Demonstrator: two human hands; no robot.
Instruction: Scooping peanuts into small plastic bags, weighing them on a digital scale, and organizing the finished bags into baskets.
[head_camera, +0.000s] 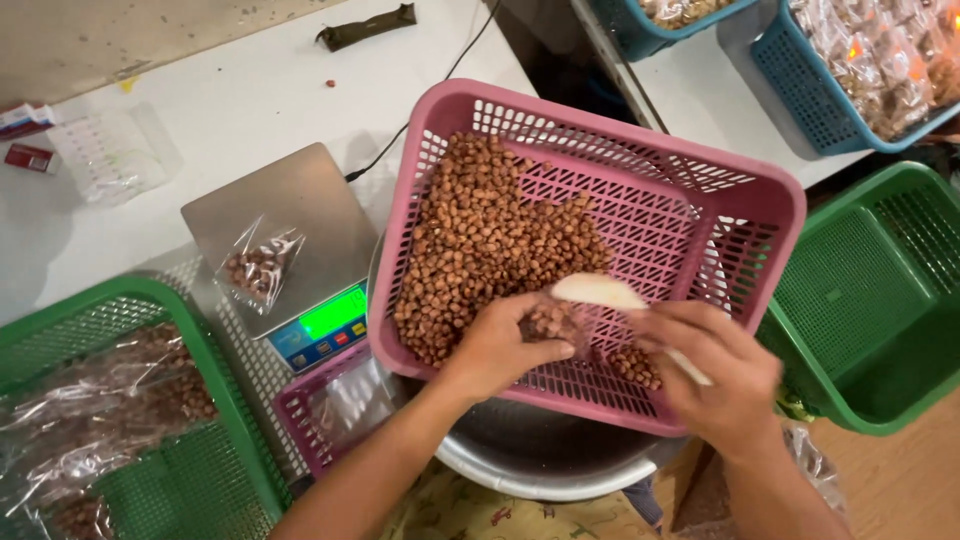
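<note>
Over the pink basket: both hands work close together above the near right part of the nuts.
Left hand (500, 345): fingers curled shut around a small clear bag (552, 322) partly filled with brown nuts, holding it just above the basket floor.
Right hand (715, 375): fingers closed on the handle of a white scoop (600, 292), whose bowl points left towards the mouth of the bag.
Pink basket (770, 215): slatted plastic, tilted, resting on a metal bowl (540, 460) that shows under its near edge.
Nuts (480, 235): a brown heap over the left half of the basket, with a few loose ones near the right hand.
Scale (275, 205): left of the basket, steel platform with a lit green display at its near edge; a small filled bag (258, 268) of nuts lies on the platform.
Green basket, left (130, 300): holds clear bags of nuts.
Green basket, right (870, 300): sits just beside the pink one.
Blue baskets (800, 75): at the far right, stacked with packed bags.
Small pink basket (300, 400): below the scale, holding clear plastic.
</note>
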